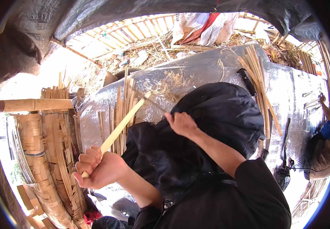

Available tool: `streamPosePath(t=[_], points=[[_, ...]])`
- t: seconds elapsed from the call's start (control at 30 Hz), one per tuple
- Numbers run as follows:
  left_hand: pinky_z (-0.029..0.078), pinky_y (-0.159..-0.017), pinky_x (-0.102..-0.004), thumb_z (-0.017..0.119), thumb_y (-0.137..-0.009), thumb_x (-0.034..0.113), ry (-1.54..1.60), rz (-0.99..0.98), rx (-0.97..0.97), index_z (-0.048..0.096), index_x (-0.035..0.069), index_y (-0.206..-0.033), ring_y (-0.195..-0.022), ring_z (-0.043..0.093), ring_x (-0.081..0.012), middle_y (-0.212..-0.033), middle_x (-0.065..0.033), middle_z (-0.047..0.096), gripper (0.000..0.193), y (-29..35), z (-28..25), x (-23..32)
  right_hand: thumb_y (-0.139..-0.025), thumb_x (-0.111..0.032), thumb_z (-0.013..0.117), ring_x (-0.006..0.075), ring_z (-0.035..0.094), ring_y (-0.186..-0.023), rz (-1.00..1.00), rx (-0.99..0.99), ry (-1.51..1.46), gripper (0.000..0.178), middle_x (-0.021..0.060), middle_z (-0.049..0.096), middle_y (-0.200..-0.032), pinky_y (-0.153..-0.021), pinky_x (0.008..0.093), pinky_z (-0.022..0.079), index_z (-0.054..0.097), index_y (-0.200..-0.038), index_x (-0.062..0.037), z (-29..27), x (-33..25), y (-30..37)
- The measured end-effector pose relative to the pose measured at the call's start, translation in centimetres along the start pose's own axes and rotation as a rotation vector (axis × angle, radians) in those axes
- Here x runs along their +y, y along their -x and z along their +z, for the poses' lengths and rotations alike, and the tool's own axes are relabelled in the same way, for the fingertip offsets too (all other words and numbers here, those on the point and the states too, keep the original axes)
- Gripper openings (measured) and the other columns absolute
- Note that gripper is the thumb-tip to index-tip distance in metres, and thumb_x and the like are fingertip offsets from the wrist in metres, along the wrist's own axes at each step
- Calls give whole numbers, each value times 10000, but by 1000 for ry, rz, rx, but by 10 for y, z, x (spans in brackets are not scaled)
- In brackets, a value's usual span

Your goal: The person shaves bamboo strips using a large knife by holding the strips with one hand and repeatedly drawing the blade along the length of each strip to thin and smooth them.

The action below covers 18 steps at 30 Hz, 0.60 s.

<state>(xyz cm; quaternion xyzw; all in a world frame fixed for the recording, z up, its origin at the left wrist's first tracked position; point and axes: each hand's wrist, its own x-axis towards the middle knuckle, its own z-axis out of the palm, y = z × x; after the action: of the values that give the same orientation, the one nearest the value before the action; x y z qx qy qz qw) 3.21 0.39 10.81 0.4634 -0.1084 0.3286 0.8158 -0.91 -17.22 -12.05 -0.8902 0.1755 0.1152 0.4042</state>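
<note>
My left hand (103,171) is closed around the lower end of a pale bamboo strip (120,129), which slants up and to the right. In my right hand (182,124) is a knife, its thin dark blade (157,104) pointing up and left. Near the strip's far end, the blade crosses it and seems to touch it; the exact contact is too small to tell. My right fingers hide most of the knife's handle. Black cloth (214,118) covers my lap beneath both hands.
A shiny silver sheet (149,78) carries curly shavings (177,79) and bamboo strips to the left (118,110) and right (262,84). A long black object (247,81) lies by the right strips. Woven bamboo rolls (33,152) stand left. Another person (322,152) is at far right.
</note>
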Motion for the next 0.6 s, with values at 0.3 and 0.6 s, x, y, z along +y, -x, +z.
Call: streamPosePath(t=[0.3, 0.6], points=[[210, -529, -285, 451, -1004, 412, -107, 48, 137, 194, 182, -622, -524, 195, -112, -575, 21, 206, 515, -19, 5, -7, -1031, -481, 495, 501, 650, -657, -163, 15, -189, 591, 315, 612, -648, -623, 549, 556, 643, -761, 23, 10, -41, 21], [370, -694, -327, 410, -1052, 427, -56, -15, 79, 518, 135, -776, -688, 438, -169, -770, -38, 449, 416, -29, -1, 6, -1049, -577, 336, 506, 671, -927, 98, -63, -103, 758, 347, 678, -883, -862, 557, 534, 690, -894, 74, 20, 16, -32]])
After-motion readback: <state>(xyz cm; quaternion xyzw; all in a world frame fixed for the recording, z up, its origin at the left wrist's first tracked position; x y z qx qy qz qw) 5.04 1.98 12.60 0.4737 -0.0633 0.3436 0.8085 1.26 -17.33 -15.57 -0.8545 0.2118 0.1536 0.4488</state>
